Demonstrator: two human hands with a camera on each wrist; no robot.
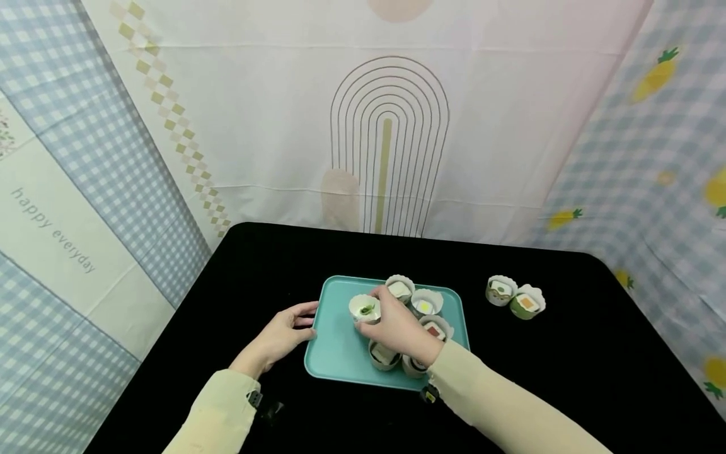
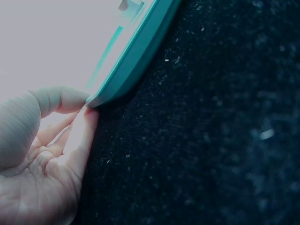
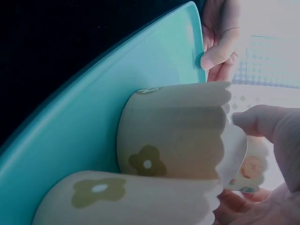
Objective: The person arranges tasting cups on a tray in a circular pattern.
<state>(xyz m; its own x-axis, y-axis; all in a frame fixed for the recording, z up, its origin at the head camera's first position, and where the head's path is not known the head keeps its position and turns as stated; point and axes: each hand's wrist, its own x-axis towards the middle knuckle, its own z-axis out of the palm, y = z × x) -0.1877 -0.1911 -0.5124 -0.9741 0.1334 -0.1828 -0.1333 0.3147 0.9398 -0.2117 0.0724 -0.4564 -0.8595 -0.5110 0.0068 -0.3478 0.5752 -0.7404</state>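
Observation:
My left hand (image 1: 278, 337) pinches the left rim of a teal tray (image 1: 337, 356) between thumb and fingers, as the left wrist view shows up close. Over the tray's middle, my right hand (image 1: 401, 325) grips a scalloped paper baking cup (image 1: 364, 308) with a green-topped filling. Several similar cups stand on the tray around that hand: one with a pale filling (image 1: 399, 290), one with a yellow square (image 1: 425, 304), one with a red-brown square (image 1: 435, 330). Flower-printed cup walls (image 3: 173, 136) fill the right wrist view. My right forearm partly hides the near cups.
Two more paper cups, one with a small round mark (image 1: 501, 291) and one with an orange square (image 1: 527, 302), stand side by side on the black table (image 1: 539, 372) right of the tray. Patterned cloth (image 1: 272, 113) hangs behind the table and at both sides.

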